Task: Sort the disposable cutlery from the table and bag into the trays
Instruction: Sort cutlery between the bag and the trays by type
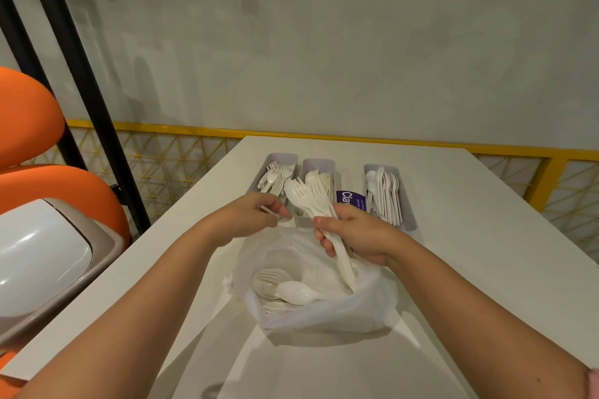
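Right grip [356, 233]: clasps fork bundle [306, 196] above bag [324, 314].
Left grip [254, 214]: pinches thin white utensil [268, 209], beyond bag's left rim.
Trays [282, 156]: three on tabletop [470, 220], beyond bag.

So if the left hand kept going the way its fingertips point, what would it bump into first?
Most likely the bunch of forks gripped by the right hand: the left hand aims its curled fingertips sideways at it, a short gap away. The fork tray lies just behind, so depth is uncertain.
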